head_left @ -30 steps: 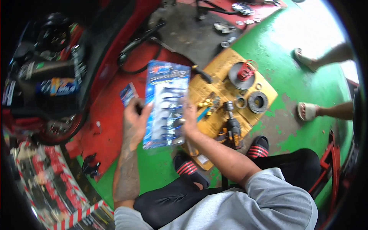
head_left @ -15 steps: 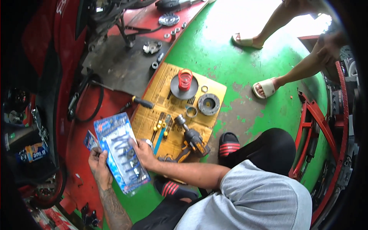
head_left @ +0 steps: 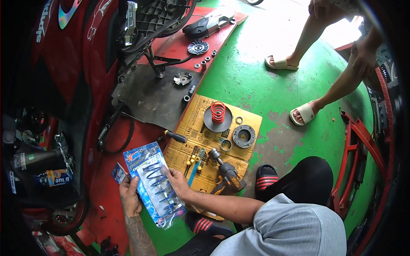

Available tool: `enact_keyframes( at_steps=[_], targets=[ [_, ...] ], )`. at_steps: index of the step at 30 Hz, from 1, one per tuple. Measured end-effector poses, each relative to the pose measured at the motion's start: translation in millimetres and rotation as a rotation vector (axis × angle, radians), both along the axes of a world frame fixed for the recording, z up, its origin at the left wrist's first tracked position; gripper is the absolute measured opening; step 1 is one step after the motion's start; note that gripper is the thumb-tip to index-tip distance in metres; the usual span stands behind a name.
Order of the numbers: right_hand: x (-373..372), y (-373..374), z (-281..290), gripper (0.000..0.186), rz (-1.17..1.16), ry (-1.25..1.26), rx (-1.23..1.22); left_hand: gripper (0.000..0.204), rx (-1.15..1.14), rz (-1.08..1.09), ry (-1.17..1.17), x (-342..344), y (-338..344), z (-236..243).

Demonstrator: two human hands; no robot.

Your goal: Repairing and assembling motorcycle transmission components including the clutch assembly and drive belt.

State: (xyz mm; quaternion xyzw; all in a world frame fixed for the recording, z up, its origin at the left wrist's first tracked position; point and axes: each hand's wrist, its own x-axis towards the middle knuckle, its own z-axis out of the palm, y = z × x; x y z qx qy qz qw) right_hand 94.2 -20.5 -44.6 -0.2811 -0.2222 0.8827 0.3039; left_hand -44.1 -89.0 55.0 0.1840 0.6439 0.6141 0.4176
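A blue blister pack holding a dark coiled spring is tilted between my two hands. My left hand grips its left edge along with a smaller blue packet behind it. At the pack's right edge, my right hand is closed on it, fingers partly hidden. Beyond them, on a flattened yellow cardboard, lie a red spring on a grey disc, a round flange part, metal rings, small yellow pieces, a cordless impact driver and a screwdriver.
A red scooter fills the left, beside a red platform with a dark mat and loose metal parts. Another person's legs in sandals stand on the green floor at right, near a red metal frame.
The view has swung since a second ago, bringing more of the scooter's parts and the other person into sight. The blister pack has gone from upright to tilted, still in both hands.
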Motion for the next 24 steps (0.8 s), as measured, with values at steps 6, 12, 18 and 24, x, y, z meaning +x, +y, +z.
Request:
enact_keyframes(
  at_steps=[6, 12, 18, 24],
  targets=[
    [2, 20, 4, 0.047, -0.074, -0.100, 0.113, 0.024, -0.074, -0.084, 0.001, 8, -13, -3],
    [-1, 40, 12, 0.046, -0.096, -0.119, 0.079, 0.029, -0.169, -0.185, 0.056, 11, -28, -1],
    [-3, 44, 6, 0.051, -0.074, -0.170, 0.136, 0.030, -0.225, -0.257, 0.043, 9, -33, 7],
    [0, 78, -8, 0.045, -0.323, -0.314, 0.289, 0.031, -0.291, -0.452, 0.084, 14, -40, 20]
  ],
)
